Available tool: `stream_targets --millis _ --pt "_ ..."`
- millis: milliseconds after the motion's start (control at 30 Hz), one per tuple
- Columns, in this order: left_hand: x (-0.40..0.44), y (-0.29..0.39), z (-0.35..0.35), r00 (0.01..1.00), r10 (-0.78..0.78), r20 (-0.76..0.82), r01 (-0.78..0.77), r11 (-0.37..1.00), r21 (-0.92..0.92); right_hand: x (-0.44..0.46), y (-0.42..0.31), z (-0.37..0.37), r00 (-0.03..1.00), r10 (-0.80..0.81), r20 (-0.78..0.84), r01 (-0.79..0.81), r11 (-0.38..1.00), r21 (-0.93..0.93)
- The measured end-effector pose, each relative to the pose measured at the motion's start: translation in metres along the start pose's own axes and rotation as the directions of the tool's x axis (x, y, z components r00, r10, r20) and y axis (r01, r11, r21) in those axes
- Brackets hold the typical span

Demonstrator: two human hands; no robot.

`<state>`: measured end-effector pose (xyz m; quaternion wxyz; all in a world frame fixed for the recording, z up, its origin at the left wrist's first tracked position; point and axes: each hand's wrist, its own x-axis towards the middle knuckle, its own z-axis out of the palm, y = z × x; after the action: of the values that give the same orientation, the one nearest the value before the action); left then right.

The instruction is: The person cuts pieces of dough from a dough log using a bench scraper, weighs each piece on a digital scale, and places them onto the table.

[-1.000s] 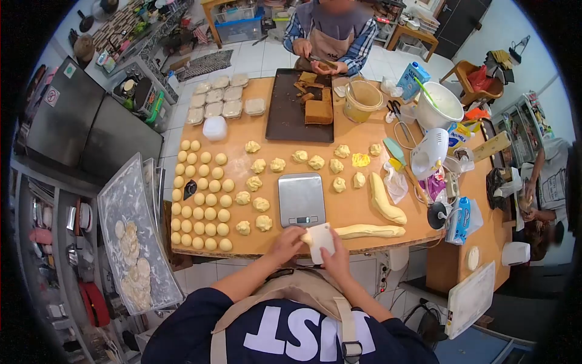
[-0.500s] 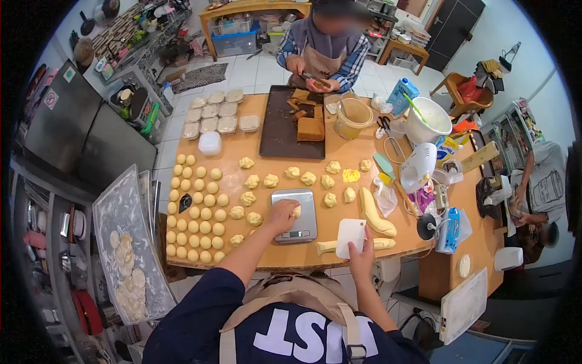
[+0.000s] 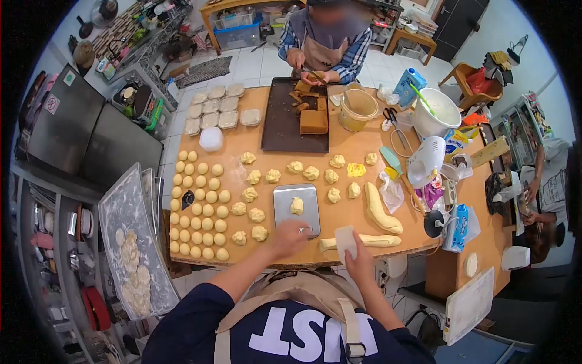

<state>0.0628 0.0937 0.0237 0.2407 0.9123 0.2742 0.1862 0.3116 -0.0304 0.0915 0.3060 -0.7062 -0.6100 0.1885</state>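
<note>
My left hand [image 3: 290, 239] is over the front edge of a silver kitchen scale [image 3: 307, 223], its loosely extended fingers slightly blurred and nothing visible in them. A rough dough piece [image 3: 296, 205] sits on the scale's plate, apart from the hand. My right hand [image 3: 361, 262] grips a white dough scraper [image 3: 346, 242], held tilted at the left part of a dough rope [image 3: 379, 241]. A thicker dough log [image 3: 381, 209] lies behind that rope. Rough dough lumps [image 3: 273, 176] are spread around the scale. Smooth dough balls [image 3: 208, 210] stand in rows at the left.
Across the table a person cuts brown cake [image 3: 313, 122] on a dark tray [image 3: 285, 139]. Lidded tubs [image 3: 228, 119] stand back left. A tub [image 3: 357, 112], a white bowl [image 3: 438, 115], a hand mixer [image 3: 426, 161] and a spatula [image 3: 391, 159] crowd the right side.
My left hand has let go of the dough piece on the scale and drawn back toward me. The scraper has tilted and shifted slightly in my right hand.
</note>
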Motion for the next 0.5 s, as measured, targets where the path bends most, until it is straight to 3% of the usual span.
stream_targets --millis 67,167,267,367,467,500 --pt "0.000 0.045 0.000 0.969 0.070 0.236 -0.060 0.997 -0.052 -0.005 -0.005 0.003 0.992 0.070 0.102 -0.075 0.996 0.039" --pt "-0.001 0.077 0.009 0.964 -0.013 0.265 -0.015 0.995 0.104 -0.007 -0.005 0.009 0.995 0.048 0.085 -0.051 0.998 0.032" --pt "-0.007 0.072 0.029 0.955 -0.033 0.296 0.003 0.995 0.102 -0.012 -0.006 0.012 0.994 0.037 0.099 -0.041 0.999 0.030" --pt "-0.011 0.074 0.030 0.960 -0.047 0.277 0.023 0.996 0.088 -0.015 -0.012 0.012 0.968 0.134 0.211 -0.126 0.991 -0.048" --pt "-0.014 0.082 0.026 0.949 -0.101 0.299 0.071 0.991 0.111 -0.019 -0.009 0.021 0.993 -0.011 0.121 0.014 1.000 -0.024" --pt "-0.014 0.082 0.026 0.943 -0.106 0.315 0.071 0.990 0.120 -0.018 -0.010 0.024 0.988 0.010 0.152 -0.002 0.999 -0.051"
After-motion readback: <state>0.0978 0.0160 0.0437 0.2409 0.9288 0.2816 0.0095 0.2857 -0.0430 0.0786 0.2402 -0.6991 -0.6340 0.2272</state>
